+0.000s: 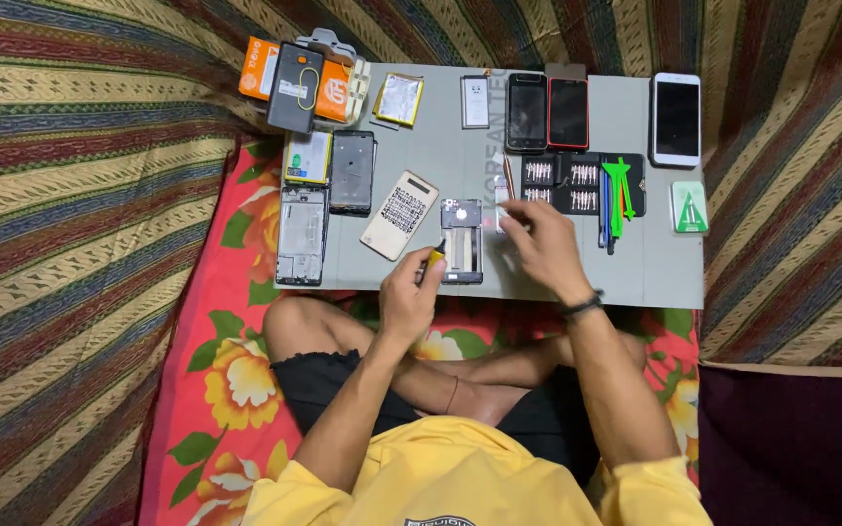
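Observation:
My left hand [409,292] grips a small screwdriver with a yellow handle [437,256], its tip beside an opened phone frame [462,241] on the grey work mat [655,263]. My right hand [538,244] hovers just right of that frame, fingers pinched together near the mat below a black tray of screwdriver bits [567,182]; what it pinches is too small to see. A beige phone back cover [400,214] lies left of the frame.
Phone shells [302,234], a battery [400,98], an orange box [294,78] and several phones [676,119] lie along the mat. Green and blue pry tools [616,195] and a green card [690,207] sit at right. Striped fabric surrounds the mat.

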